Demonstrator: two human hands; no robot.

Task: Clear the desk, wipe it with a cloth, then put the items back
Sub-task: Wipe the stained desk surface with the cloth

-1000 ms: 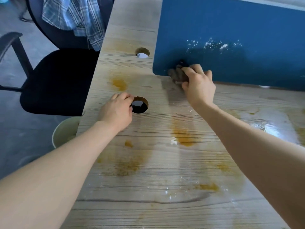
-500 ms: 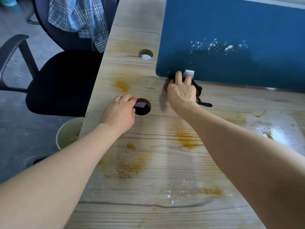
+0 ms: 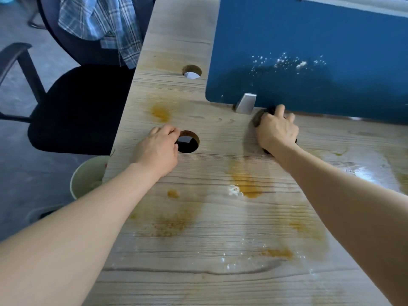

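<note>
Right hand wiping a stained worktop at the foot of the blue partition.

The right hand (image 3: 277,129) lies over a dark cloth (image 3: 257,118), fingers curled round it, pressing it to the wooden worktop (image 3: 220,228) just right of the grey bracket (image 3: 245,103) under the blue partition (image 3: 309,51). The cloth is bunched; its long axis cannot be told, with edges showing at far left and near right of the hand. The left hand (image 3: 157,149) rests on the worktop, fingers curled at the rim of the near cable hole (image 3: 187,141). Orange stains (image 3: 247,184) and white residue mark the surface.
</note>
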